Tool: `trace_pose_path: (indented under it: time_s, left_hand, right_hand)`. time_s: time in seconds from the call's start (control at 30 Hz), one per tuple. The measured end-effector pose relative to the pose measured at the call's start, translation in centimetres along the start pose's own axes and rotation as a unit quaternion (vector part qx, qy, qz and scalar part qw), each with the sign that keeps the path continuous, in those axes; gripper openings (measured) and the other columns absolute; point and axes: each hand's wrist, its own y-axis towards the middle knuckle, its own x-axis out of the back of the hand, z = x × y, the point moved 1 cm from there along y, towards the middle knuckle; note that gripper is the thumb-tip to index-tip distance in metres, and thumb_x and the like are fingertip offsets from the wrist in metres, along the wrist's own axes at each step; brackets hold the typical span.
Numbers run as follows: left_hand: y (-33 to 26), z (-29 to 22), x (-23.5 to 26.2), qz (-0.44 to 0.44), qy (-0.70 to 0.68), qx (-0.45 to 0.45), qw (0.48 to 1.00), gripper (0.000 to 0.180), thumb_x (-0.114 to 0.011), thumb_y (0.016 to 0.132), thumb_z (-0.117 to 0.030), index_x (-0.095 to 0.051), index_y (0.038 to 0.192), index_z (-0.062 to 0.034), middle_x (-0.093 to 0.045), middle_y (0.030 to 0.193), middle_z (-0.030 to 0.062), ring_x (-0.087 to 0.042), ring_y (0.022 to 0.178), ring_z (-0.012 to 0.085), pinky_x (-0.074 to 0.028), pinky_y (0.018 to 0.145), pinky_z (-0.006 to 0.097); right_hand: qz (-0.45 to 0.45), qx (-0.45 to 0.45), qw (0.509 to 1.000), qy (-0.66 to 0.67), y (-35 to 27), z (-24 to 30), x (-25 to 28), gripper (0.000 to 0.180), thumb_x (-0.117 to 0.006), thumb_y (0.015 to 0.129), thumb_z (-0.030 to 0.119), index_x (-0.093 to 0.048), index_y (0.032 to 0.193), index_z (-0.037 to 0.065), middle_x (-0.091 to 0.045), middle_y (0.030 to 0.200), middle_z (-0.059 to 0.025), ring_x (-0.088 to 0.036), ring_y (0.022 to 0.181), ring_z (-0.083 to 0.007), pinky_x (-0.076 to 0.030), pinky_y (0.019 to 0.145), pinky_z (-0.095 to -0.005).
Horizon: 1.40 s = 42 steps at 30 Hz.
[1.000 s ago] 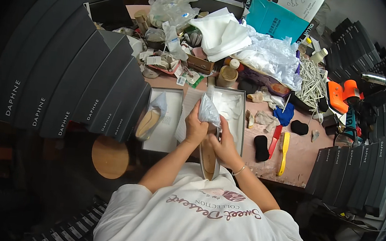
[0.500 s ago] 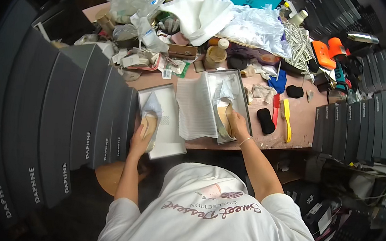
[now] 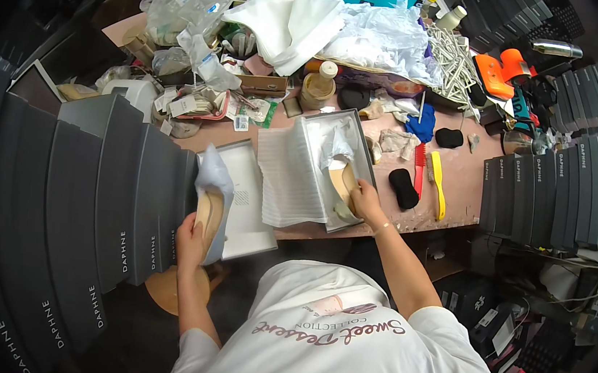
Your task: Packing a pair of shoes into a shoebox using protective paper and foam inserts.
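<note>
My left hand is closed on the heel end of a pale flat shoe, raised at the left with its toe, wrapped in whitish paper, pointing away from me. Behind this shoe lies a white-lined grey box lid, partly hidden. A second pale shoe, also with crumpled paper at its toe, rests in an open shoe box. At its heel end, my right hand grips it, fingers partly hidden. White tissue paper drapes over the box's left side.
Stacked grey shoe boxes stand left and right. Right of the open box lie a black sponge, a red brush and a yellow brush. Behind are a jar, a blue cloth and heaped wrapping paper.
My left hand has lifted its shoe off the lid, toward me and to the left. My right hand stays on the shoe in the box. The whole view has shifted slightly.
</note>
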Motion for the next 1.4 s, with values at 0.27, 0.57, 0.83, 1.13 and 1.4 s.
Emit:
trace_pose_path:
  time_s: [0.27, 0.57, 0.83, 1.13, 1.4]
  left_hand:
    - [-0.7, -5.8, -13.9, 0.48, -0.626, 0.135, 0.6, 0.037, -0.057, 0.089, -0.037, -0.051, 0.102, -0.0027, -0.058, 0.078, 0.015, -0.06, 0.072, 0.0285, -0.052, 0.061, 0.039]
    - [-2.5, -8.9, -24.2, 0.573, -0.639, 0.252, 0.446, 0.047, -0.051, 0.09, -0.046, -0.05, 0.106, -0.0017, -0.056, 0.084, 0.0141, -0.058, 0.074, 0.0302, -0.049, 0.064, 0.043]
    - [-2.1, -9.6, -24.8, 0.584, -0.654, 0.254, 0.409, 0.044, -0.051, 0.091, -0.04, -0.052, 0.109, 0.0001, -0.058, 0.087, 0.0162, -0.06, 0.078, 0.0325, -0.051, 0.066, 0.045]
    - [-2.1, -8.9, -23.4, 0.58, -0.652, 0.261, 0.413, 0.048, -0.052, 0.09, -0.044, -0.05, 0.107, 0.0002, -0.055, 0.084, 0.0142, -0.058, 0.08, 0.0298, -0.05, 0.068, 0.042]
    - [-1.8, -9.3, -21.7, 0.614, -0.641, 0.201, 0.414, 0.051, -0.052, 0.089, -0.045, -0.052, 0.107, 0.002, -0.057, 0.083, 0.0168, -0.061, 0.076, 0.0325, -0.05, 0.068, 0.043]
  right_hand:
    - [0.382, -0.119, 0.582, 0.708, -6.7, 6.7, 4.6, 0.046, -0.053, 0.089, 0.044, -0.051, 0.106, 0.002, -0.058, 0.081, -0.0137, -0.058, 0.063, -0.0262, -0.043, 0.051, -0.033]
    - [0.4, -0.109, 0.412, 0.811, -8.9, 5.9, 3.7, 0.05, -0.05, 0.088, 0.048, -0.048, 0.108, 0.002, -0.052, 0.076, -0.01, -0.051, 0.054, -0.0223, -0.039, 0.046, -0.0325]
    - [0.394, -0.103, 0.402, 0.82, -8.9, 5.8, 4.1, 0.05, -0.05, 0.088, 0.048, -0.048, 0.108, 0.002, -0.054, 0.078, -0.0119, -0.055, 0.058, -0.0235, -0.041, 0.047, -0.0331]
    - [0.412, -0.143, 0.402, 0.805, -9.0, 6.9, 3.9, 0.052, -0.053, 0.088, 0.048, -0.049, 0.109, 0.001, -0.057, 0.078, -0.0149, -0.059, 0.062, -0.0282, -0.045, 0.05, -0.0365]
    - [0.384, -0.115, 0.546, 0.736, -10.1, 10.1, 4.9, 0.041, -0.057, 0.088, 0.037, -0.052, 0.103, -0.001, -0.059, 0.074, -0.0134, -0.061, 0.057, -0.0238, -0.051, 0.05, -0.0294]
